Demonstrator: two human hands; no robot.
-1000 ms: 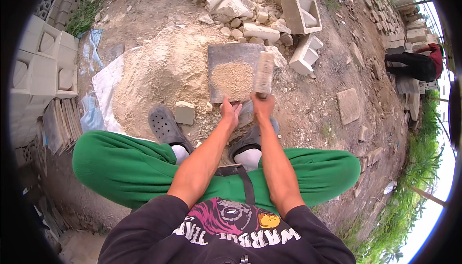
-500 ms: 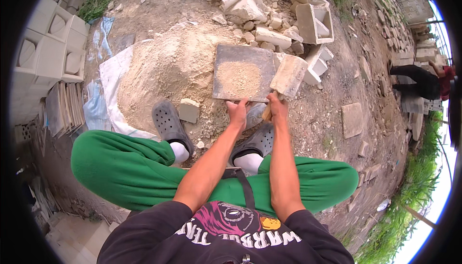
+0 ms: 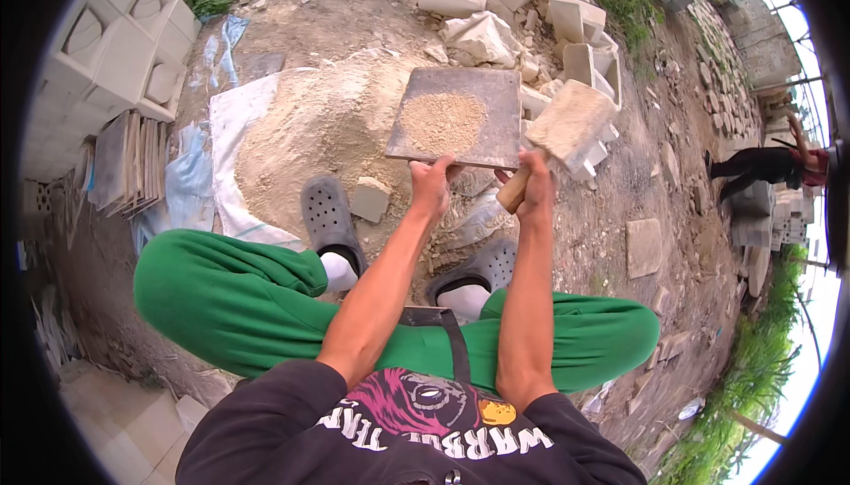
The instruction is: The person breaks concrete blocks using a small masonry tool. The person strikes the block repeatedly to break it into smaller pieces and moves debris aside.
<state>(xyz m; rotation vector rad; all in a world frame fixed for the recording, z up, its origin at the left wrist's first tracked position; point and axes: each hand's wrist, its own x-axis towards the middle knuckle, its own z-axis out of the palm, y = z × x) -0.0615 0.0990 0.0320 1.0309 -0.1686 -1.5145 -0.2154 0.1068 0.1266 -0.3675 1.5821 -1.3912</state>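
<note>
My left hand [image 3: 431, 186] grips the near edge of a flat, dark square board [image 3: 498, 100], its thumb on top. A round patch of pale, crumbly sand [image 3: 443, 122] lies on the board. My right hand [image 3: 535, 186] is closed round the short wooden handle of a mallet [image 3: 571, 124] with a thick, dusty, block-like head. That head angles up and away, just right of the board. Some right fingertips reach the board's near right corner; whether they bear its weight I cannot tell.
Beyond my feet, a sand heap [image 3: 310, 122] spreads over a white sheet [image 3: 232, 153]. Broken pale blocks [image 3: 482, 38] pile up ahead. Stacked hollow blocks [image 3: 115, 34] and upright boards [image 3: 128, 166] stand left. Another person [image 3: 770, 166] is at the far right.
The whole view has shifted, the ground sliding rightward in it. The mallet has swung a little to the right, away from the board, which now tilts slightly differently. Both holds stay the same.
</note>
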